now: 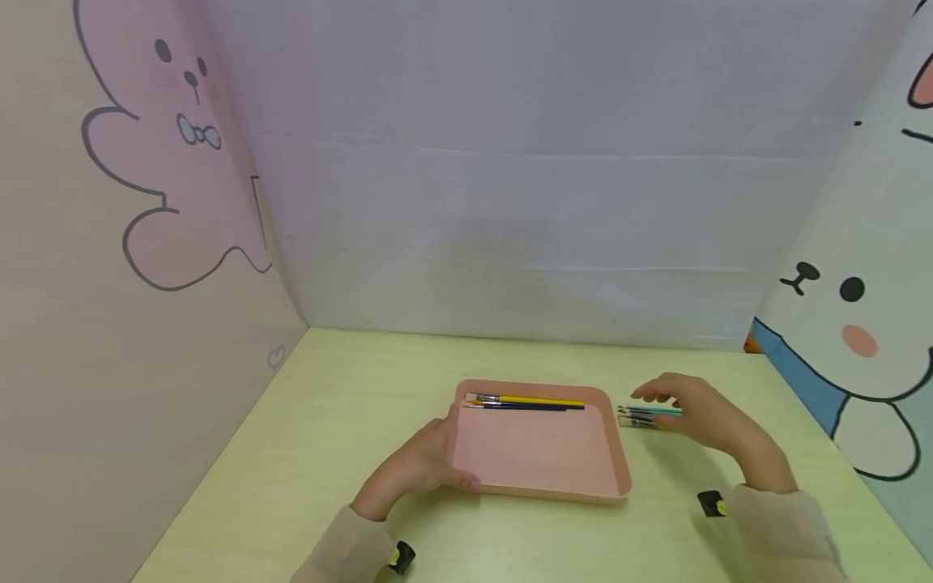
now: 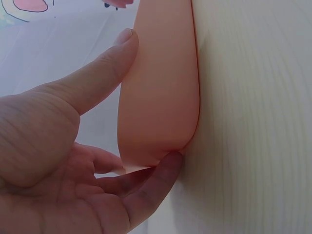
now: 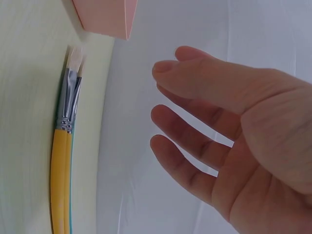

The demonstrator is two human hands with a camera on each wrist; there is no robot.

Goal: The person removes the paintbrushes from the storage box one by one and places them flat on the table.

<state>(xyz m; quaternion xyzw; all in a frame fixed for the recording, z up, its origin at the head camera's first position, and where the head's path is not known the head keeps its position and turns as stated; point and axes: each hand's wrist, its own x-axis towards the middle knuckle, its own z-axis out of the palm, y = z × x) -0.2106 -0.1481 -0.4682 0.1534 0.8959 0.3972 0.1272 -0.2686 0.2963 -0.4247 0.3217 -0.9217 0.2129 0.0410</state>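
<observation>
While the pale green table [image 1: 328, 421] fills the floor of this cartoon-walled booth, the pink tray [image 1: 539, 453] sits square in the middle of it, and the left hand [image 1: 415, 470] is steadying it: thumb up on the near-left rim, fingers curled under the corner, a light clamp on the edge. Two brushes already lie along the tray's far side, a yellow-handled brush [image 1: 532, 399] and a dark-handled brush [image 1: 521, 406] just beside it. Over to the right, just off the tray's edge, a small bundle of loose brushes [image 1: 645, 416] rests on the table. The right hand [image 1: 703, 417] hovers over them, fingers spread and relaxed, pinching nothing yet. By my read it's mid-sort, at the reach for another brush. The next move calls for closing fingertips on one thin handle without scattering the rest
</observation>
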